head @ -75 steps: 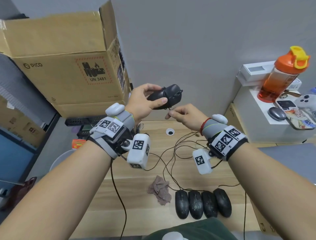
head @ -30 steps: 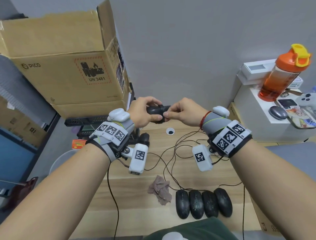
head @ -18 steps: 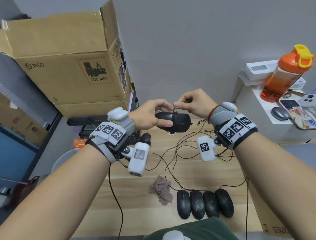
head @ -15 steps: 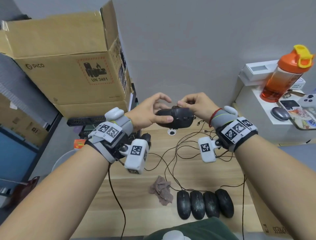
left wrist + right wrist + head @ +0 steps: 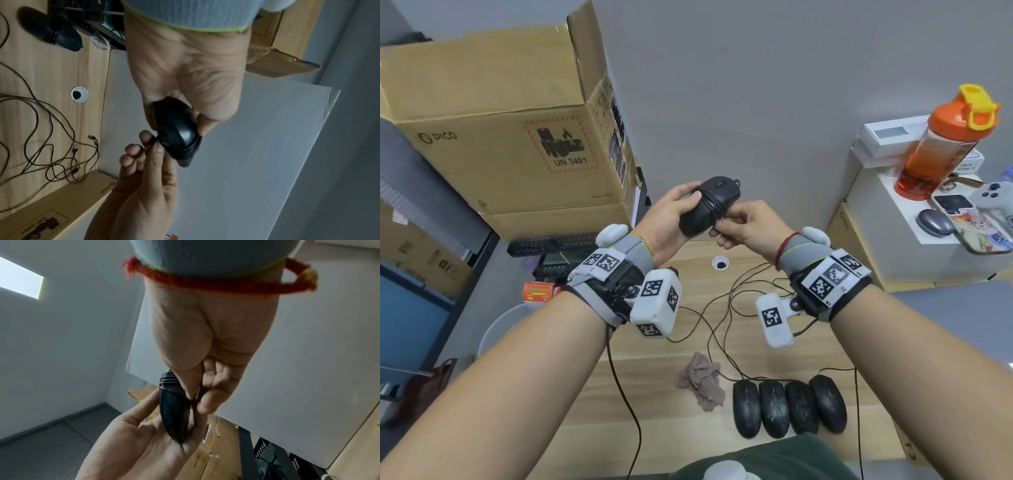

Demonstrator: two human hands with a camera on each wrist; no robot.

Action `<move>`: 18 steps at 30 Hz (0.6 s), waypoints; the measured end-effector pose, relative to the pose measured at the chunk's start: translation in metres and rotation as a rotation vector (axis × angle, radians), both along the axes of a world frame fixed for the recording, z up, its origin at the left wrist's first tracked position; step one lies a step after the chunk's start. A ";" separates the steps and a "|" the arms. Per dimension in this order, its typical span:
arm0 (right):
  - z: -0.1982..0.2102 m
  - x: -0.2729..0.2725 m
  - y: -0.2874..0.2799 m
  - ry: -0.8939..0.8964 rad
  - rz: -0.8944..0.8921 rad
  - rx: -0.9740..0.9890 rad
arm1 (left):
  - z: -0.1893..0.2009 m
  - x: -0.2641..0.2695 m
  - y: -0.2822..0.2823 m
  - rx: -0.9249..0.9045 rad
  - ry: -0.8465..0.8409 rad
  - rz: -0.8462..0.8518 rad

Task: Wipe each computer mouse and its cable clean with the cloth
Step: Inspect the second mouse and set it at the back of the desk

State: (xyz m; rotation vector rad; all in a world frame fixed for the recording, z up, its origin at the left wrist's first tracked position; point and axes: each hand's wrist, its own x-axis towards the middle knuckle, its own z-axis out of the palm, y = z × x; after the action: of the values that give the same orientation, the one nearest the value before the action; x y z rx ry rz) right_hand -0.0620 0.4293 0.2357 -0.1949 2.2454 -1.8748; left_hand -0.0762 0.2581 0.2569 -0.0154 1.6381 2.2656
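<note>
Left grip (image 5: pixel 671 219) is clasping the raised mouse (image 5: pixel 709 205); right grip (image 5: pixel 743 224) is pinching the plug end of its cable (image 5: pixel 714 205).

Both hands are holding the mouse up in the air over the far edge of the bench (image 5: pixel 688 342), with the cable lying in tight turns around the body and the right fingertips (image 5: pixel 159 148) appearing to be tucking the metal plug (image 5: pixel 199 393) against it. Four more mice (image 5: pixel 789 406) are lying side by side near the front edge, their cables (image 5: pixel 729 308) trailing loose across the middle. The cloth (image 5: pixel 702 380) is lying crumpled just beside them, in neither hand. Judgement: this mouse is being finished off; the four, dull and speckled, look unwiped.
</note>
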 end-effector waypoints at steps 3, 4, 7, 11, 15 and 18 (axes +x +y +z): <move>0.004 0.002 -0.002 0.032 0.010 0.126 | -0.004 -0.001 0.003 -0.160 -0.053 -0.012; 0.006 0.003 -0.003 0.045 0.012 0.180 | -0.005 0.000 0.004 -0.224 -0.052 -0.034; 0.012 0.003 -0.005 0.094 0.020 0.290 | -0.010 0.001 0.005 -0.325 0.001 -0.019; 0.010 0.005 -0.009 0.112 0.003 0.150 | -0.010 -0.002 0.004 -0.214 -0.072 0.089; 0.007 0.005 -0.012 0.117 -0.113 -0.072 | -0.011 -0.004 0.002 -0.128 -0.141 0.127; 0.005 0.004 -0.013 0.148 -0.137 -0.053 | -0.008 -0.001 0.004 -0.120 -0.152 0.116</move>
State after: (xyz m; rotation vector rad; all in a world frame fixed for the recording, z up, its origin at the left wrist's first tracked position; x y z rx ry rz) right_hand -0.0585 0.4161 0.2406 -0.1985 2.3615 -2.0547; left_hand -0.0774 0.2621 0.2488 -0.3120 1.7285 2.1850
